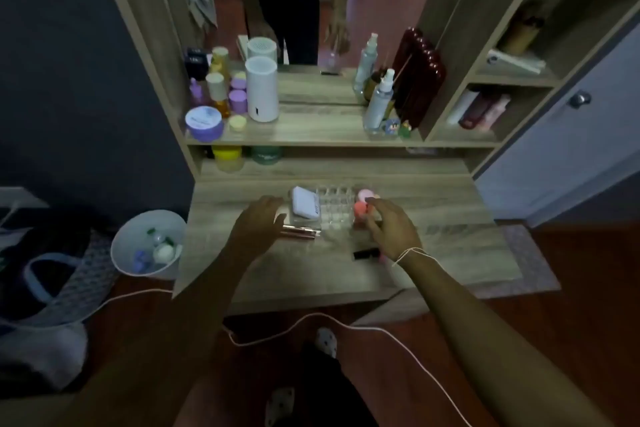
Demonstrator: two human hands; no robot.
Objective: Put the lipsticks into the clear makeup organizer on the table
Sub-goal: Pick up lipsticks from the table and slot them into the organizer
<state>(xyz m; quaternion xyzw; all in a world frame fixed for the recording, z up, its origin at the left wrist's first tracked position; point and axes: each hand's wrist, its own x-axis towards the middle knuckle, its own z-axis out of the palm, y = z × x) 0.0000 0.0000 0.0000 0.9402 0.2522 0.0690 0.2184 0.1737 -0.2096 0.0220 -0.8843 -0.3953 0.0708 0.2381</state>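
The clear makeup organizer (pixel 334 206) stands mid-table, its small grid cells looking bare; a white box (pixel 305 203) rests in its left part and pink and orange sponges (pixel 363 202) sit at its right. Two rose-gold lipsticks (pixel 300 231) lie in front of it. A black lipstick (pixel 366 253) lies on the wood further right. My left hand (pixel 258 224) hovers with fingers spread beside the rose-gold lipsticks. My right hand (pixel 393 229) hangs over the organizer's right end, fingers loosely curled; I cannot see anything in it.
A wooden vanity table (pixel 433 253) with a raised shelf holds jars, bottles and a white cylinder (pixel 261 88) before a mirror. A white bin (pixel 147 243) stands on the floor at left. A thin cable (pixel 311 319) trails below the table edge.
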